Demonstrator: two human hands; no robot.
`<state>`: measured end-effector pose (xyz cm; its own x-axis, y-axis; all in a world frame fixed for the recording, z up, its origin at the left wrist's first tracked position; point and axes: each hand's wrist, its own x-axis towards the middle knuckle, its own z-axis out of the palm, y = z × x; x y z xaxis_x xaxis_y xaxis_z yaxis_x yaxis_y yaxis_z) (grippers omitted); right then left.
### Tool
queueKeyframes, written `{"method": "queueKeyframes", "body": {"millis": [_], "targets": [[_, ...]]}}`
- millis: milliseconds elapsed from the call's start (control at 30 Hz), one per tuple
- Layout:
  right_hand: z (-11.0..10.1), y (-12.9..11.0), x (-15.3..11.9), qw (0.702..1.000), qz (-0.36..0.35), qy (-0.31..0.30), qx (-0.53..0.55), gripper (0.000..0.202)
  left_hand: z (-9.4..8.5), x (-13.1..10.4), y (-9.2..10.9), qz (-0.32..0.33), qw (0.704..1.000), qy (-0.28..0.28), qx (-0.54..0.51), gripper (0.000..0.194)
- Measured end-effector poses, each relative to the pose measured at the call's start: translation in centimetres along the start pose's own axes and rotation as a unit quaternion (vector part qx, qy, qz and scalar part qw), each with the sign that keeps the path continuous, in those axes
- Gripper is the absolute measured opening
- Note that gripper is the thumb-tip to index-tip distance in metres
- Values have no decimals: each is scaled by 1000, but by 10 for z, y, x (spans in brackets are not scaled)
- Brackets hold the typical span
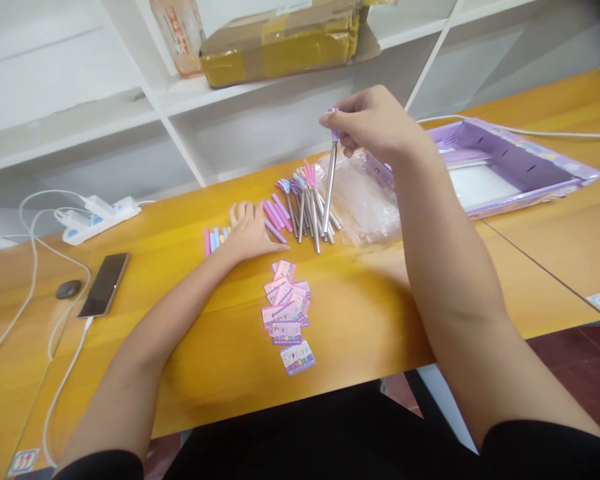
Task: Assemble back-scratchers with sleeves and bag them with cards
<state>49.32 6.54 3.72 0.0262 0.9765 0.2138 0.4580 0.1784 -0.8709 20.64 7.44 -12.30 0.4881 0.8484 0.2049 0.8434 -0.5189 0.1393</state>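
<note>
My right hand (367,127) pinches the purple top of a telescopic back scratcher (331,180). Its silver rod hangs down, slightly tilted, over a pile of similar back scratchers (307,200) with pink, blue and purple hand-shaped heads. Palm down, my left hand (250,233) rests over a row of coloured tubes, its thumb stretched to the right and its fingers apart. Blue and pink tubes (211,241) show on its left, pink tubes (277,215) and a purple tube (275,231) on its right. Some tubes are hidden beneath it. Small printed cards (286,313) lie overlapped nearer me.
A clear plastic bag (367,207) lies right of the pile, beside a purple open box (530,190). On the left are a phone (105,283), a dark earbud case (69,289), cables and a power strip (100,220). Behind, white shelves hold a taped carton (285,47).
</note>
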Motion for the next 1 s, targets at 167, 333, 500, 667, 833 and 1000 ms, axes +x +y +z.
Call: {"method": "queueKeyframes", "body": {"millis": [167,333,500,667,833,1000], "targets": [[-1,0,0,999,-8,-1,-32,36,3,-5,13,-22,1000,2,9,136],[-1,0,1,999,-14,-7,-42,34,1,-7,14,-29,1000,3,8,130],[0,2,2,999,-18,0,-30,33,-2,-9,14,-24,999,0,-30,125],[1,1,2,999,-24,0,-24,33,-16,-18,8,-24,978,25,-208,120],[14,3,5,999,-25,0,43,33,-47,-57,0,-117,776,-97,-613,87],[42,11,16,992,-20,-28,118,44,-54,-82,2,-142,672,-137,-714,52]]}}
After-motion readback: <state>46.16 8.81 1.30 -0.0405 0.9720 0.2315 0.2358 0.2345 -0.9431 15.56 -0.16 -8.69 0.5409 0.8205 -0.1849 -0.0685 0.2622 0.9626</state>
